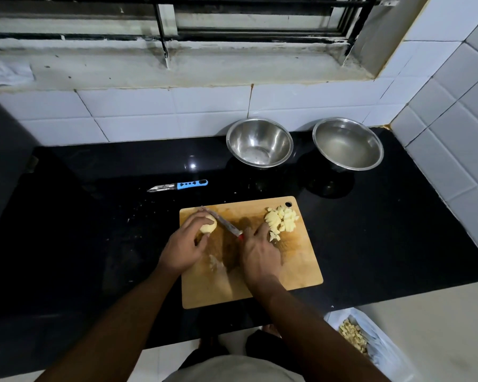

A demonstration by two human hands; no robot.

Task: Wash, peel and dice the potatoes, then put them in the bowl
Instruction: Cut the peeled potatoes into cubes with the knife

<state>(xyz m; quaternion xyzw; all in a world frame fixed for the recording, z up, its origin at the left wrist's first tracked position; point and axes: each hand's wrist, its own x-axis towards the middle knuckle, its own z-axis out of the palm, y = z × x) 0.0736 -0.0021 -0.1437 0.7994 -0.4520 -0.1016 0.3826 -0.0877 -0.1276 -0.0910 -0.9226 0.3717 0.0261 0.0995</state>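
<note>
Gripping a red-handled knife (226, 226), the right hand (260, 257) set its blade against the peeled potato (209, 226), which the left hand (184, 245) clutched on the cutting board (295, 268). Diced pieces (280, 220) lay nearby; no writing was legible anywhere.

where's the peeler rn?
In the head view the peeler lies flat on the black counter, untouched, just beyond the cutting board's far left corner and left of the two steel bowls.
</note>
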